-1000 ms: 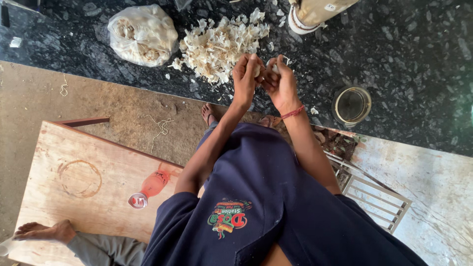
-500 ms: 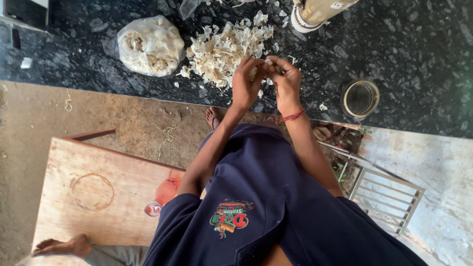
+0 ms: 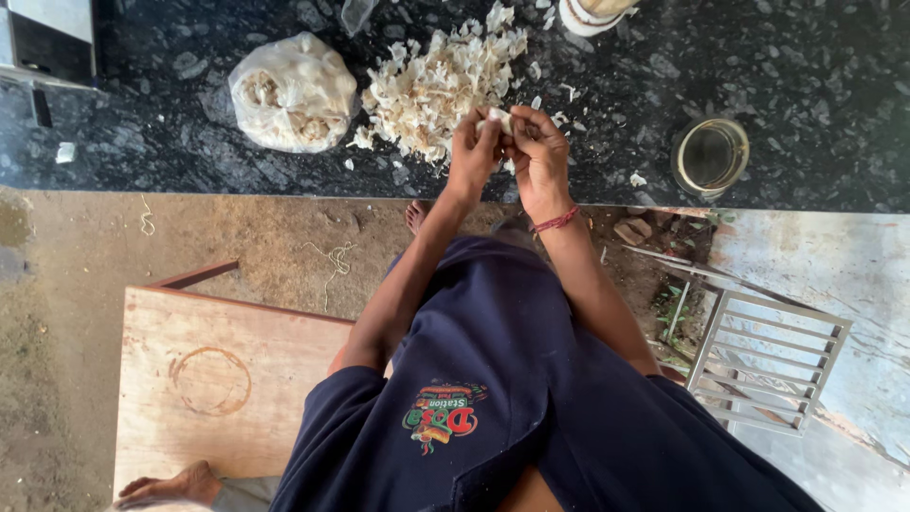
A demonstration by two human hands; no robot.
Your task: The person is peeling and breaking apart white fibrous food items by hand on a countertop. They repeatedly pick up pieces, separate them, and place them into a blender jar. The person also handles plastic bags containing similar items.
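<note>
Both my hands are raised together over the dark speckled stone counter. My left hand and my right hand pinch a small pale garlic clove between their fingertips. A red thread band circles my right wrist. Just beyond the hands lies a heap of pale garlic peels. A clear plastic bag holding garlic sits to the left of the heap.
A small round steel cup stands on the counter to the right. A white container is at the far edge and a metal appliance at far left. Below are a wooden board, a metal rack and another person's bare foot.
The view has shifted a little, so the counter items sit lower and to the right in frame. My hands stay together by the peel heap, fingers working on the clove.
</note>
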